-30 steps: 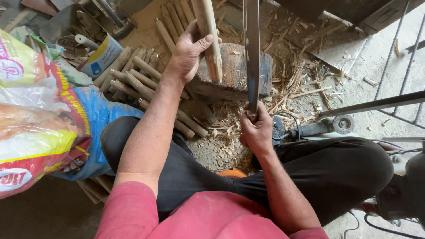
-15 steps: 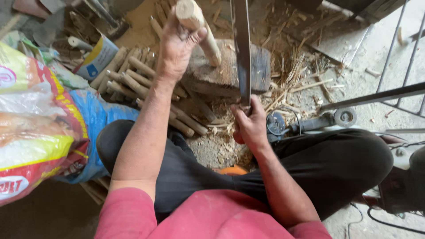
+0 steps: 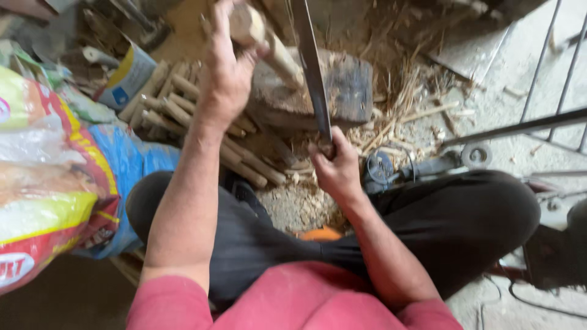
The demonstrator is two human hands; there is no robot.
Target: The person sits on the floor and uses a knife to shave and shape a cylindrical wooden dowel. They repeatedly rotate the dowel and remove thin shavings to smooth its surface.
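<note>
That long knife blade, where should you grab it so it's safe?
By the handle at its near, lower end, coming from below, as the right hand grips it. The long blade is flat, thin metal pointing up and away, so only that end looks safe to hold.

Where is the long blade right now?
In the head view, the long blade stands upright at centre top, gripped by the right hand, before the wooden block.

Soft daylight, brightest on the pale concrete floor [image 3: 489, 104] right of the right hand [image 3: 335, 168]; the raised left hand [image 3: 225, 73] is motion-blurred.
</note>
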